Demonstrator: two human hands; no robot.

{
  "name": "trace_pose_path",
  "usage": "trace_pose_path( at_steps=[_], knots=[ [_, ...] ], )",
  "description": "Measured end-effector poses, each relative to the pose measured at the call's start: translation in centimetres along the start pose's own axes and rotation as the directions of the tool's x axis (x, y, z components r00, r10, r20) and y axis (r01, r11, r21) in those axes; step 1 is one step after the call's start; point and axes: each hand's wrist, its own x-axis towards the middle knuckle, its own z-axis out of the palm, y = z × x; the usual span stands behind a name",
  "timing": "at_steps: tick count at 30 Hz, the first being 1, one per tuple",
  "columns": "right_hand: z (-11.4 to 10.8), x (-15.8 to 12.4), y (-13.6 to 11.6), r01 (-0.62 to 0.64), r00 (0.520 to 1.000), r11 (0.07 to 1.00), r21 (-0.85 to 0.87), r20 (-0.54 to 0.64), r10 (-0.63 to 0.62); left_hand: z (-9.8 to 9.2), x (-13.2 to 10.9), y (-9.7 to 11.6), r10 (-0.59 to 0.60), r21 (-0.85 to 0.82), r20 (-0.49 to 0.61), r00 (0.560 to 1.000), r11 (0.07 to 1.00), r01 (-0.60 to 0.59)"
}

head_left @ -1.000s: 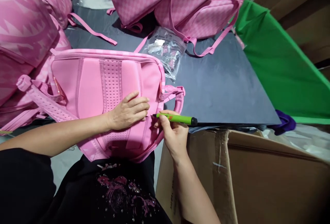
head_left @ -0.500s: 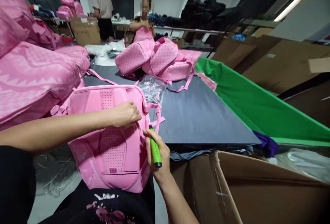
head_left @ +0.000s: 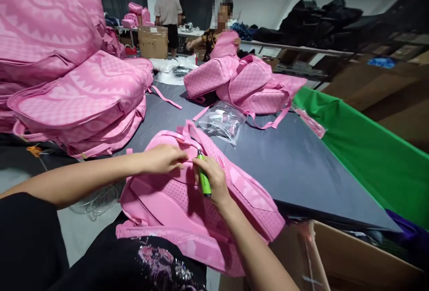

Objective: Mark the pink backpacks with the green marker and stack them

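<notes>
A pink backpack [head_left: 187, 210] lies back-side up across my lap and the near edge of the dark table [head_left: 288, 170]. My left hand [head_left: 163, 158] pinches the bag's upper edge with closed fingers. My right hand [head_left: 212, 179] is closed on a green marker [head_left: 203, 178], tip pointing up, and also presses on the bag just right of the left hand. The two hands almost touch at the bag's top seam.
A stack of pink backpacks [head_left: 67, 81] rises at the left, more pink bags [head_left: 244, 83] sit at the table's far end, and a clear plastic packet [head_left: 221, 121] lies between. Green cloth [head_left: 362, 157] runs along the right. An open cardboard box [head_left: 351, 264] stands below right. Two people are at the back.
The view has lifted from the table to the room. The backpack has been turned and tilted toward me. My right hand moved up with the marker to join the left at the bag's top edge.
</notes>
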Motion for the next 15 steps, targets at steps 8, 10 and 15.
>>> trace_pose_path(
  at_steps=[8, 10, 15],
  knots=[
    [2.4, 0.1, 0.8, -0.175, 0.985, 0.979, -0.107, -0.023, 0.174, 0.2, 3.7, -4.1, -0.096, 0.115, -0.238, 0.967, 0.985, 0.126],
    [2.1, -0.2, -0.6, -0.177, 0.984, 0.981, -0.082, -0.014, 0.177, 0.9, 5.1, -4.8, -0.144, 0.122, -0.018, 0.989, 0.982, 0.145],
    [0.9, -2.0, -2.2, -0.165, 0.983, 0.984, -0.074, 0.074, 0.17, 2.7, 5.5, -5.6, -0.02, 0.242, 0.036, 0.999, 0.97, 0.011]
  ],
)
